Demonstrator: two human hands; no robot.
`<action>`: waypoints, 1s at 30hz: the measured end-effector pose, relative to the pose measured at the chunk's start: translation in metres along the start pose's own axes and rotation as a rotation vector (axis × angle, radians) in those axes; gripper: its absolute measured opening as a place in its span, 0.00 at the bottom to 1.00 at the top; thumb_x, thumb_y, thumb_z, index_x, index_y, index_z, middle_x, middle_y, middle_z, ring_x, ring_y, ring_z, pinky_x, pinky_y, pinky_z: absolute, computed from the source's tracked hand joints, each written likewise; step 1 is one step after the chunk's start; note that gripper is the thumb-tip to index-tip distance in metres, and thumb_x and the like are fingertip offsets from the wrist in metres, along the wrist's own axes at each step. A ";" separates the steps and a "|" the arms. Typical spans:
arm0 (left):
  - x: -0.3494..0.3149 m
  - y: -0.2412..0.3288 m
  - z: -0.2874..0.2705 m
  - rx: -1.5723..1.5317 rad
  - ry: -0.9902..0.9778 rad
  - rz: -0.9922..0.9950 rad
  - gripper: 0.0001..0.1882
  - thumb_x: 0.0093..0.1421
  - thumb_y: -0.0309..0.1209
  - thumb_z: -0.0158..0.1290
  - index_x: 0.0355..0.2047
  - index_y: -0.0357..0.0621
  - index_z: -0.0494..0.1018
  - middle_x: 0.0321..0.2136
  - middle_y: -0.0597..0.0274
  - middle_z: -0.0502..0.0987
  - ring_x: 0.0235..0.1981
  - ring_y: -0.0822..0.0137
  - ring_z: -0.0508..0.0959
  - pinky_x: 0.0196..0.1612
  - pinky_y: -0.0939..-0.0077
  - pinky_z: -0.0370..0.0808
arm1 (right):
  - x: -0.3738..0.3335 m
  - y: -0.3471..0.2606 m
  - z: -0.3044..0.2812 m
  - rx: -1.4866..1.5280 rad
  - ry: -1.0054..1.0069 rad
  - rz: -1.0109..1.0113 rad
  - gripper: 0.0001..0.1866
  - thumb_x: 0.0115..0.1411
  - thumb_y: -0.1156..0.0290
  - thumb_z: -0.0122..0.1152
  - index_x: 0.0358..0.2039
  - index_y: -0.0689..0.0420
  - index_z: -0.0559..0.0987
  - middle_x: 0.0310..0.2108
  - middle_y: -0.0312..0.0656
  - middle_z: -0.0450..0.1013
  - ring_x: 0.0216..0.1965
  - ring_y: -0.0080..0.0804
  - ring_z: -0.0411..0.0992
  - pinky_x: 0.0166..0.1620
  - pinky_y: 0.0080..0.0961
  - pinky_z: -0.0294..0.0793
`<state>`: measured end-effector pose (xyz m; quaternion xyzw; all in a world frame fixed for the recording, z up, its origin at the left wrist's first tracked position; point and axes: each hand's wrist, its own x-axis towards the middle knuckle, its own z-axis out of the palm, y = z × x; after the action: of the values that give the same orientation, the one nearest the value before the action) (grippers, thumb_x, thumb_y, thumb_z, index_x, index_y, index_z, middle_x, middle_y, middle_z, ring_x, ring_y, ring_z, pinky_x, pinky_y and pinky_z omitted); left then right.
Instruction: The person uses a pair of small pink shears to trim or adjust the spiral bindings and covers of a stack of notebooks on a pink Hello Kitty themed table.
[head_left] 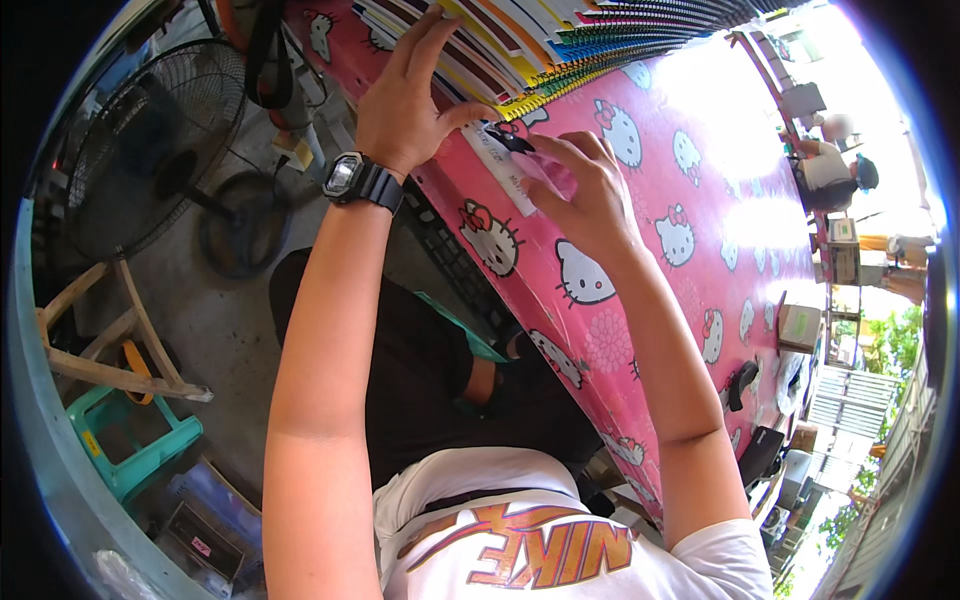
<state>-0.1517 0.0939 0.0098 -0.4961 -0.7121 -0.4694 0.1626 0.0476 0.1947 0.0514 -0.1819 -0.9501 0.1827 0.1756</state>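
Fingers spread, my left hand (400, 110) rests along the near edge of a thick stack of spiral notebooks (500, 60). Its thumb reaches the corner by the yellow spiral binding (525, 105). My right hand (590, 195) is just to the right, thumb and index finger curved and apart. Beside those fingertips lie a white strip (503, 172) with handwriting and a small black object (514, 143), whose kind I cannot make out. The right thumb is at the strip's edge. My other right fingers are partly hidden.
A pink cat-patterned cover (640, 190) lies over the table. On the left stand a black fan (160, 150), a wooden frame (110, 340) and a green plastic stool (130, 440). Boxes (800, 325) line the table's right end. Another person (830, 170) is far right.
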 end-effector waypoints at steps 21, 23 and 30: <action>-0.003 -0.005 0.006 -0.138 0.070 0.003 0.49 0.39 0.51 0.65 0.60 0.55 0.57 0.60 0.59 0.60 0.58 0.53 0.64 0.52 0.62 0.72 | 0.031 0.004 -0.025 0.071 -0.432 0.117 0.25 0.51 0.56 0.63 0.49 0.53 0.76 0.43 0.46 0.72 0.41 0.39 0.72 0.45 0.39 0.72; -0.004 -0.004 0.006 -0.151 0.072 0.000 0.48 0.39 0.51 0.65 0.60 0.55 0.57 0.60 0.59 0.60 0.58 0.53 0.65 0.52 0.62 0.72 | 0.013 -0.009 -0.017 0.049 -0.315 0.152 0.25 0.50 0.56 0.63 0.49 0.52 0.76 0.42 0.46 0.71 0.44 0.41 0.70 0.48 0.38 0.70; -0.003 -0.002 0.006 -0.142 0.073 0.007 0.48 0.39 0.50 0.65 0.60 0.57 0.57 0.61 0.61 0.60 0.57 0.54 0.66 0.50 0.63 0.73 | 0.001 -0.014 -0.007 -0.013 -0.108 0.209 0.24 0.48 0.59 0.64 0.47 0.51 0.77 0.40 0.45 0.70 0.47 0.43 0.66 0.51 0.36 0.67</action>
<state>-0.1502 0.0972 0.0034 -0.4913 -0.6689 -0.5361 0.1544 0.0453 0.1847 0.0635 -0.2707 -0.9353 0.2034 0.1028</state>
